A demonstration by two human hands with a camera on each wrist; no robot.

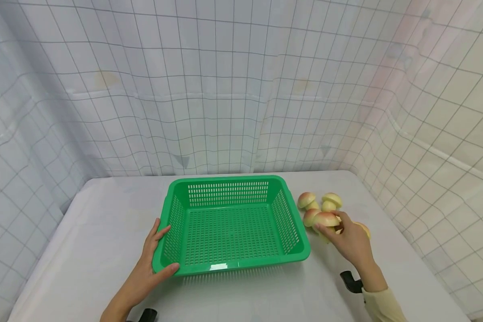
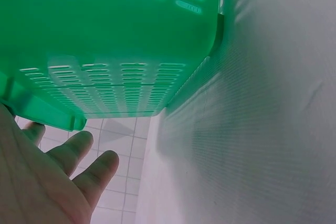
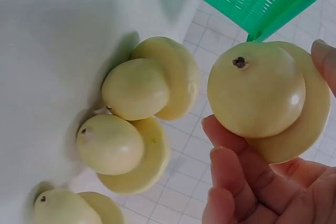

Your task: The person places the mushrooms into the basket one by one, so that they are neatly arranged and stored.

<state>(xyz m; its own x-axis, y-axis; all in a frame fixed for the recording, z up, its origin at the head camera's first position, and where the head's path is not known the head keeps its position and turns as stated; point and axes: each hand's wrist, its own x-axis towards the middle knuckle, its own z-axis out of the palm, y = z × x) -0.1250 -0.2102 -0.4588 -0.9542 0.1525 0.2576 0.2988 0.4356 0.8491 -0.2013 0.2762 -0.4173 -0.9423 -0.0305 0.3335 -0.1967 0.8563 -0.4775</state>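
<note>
Head view, basket (image 1: 225, 180), left hand (image 1: 146, 264) at its left rim, fingers spread, right hand (image 1: 350, 239) pinching a mushroom (image 1: 326, 218) right of the basket, other mushrooms (image 1: 307, 200) beside the basket, left wrist view, fingers apart near the basket, right wrist view, fingers round the mushroom

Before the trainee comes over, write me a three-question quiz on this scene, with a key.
1. Multiple choice: Which hand holds a mushroom?
A) The left hand
B) The right hand
C) Neither hand

2. True or false: In the head view, the green basket stands to the right of the other mushrooms.

3. Fill in: In the head view, the left hand's thumb lies at the basket's near ____.

Key:
1. B.
2. False; the basket is to their left.
3. Rim.
</note>
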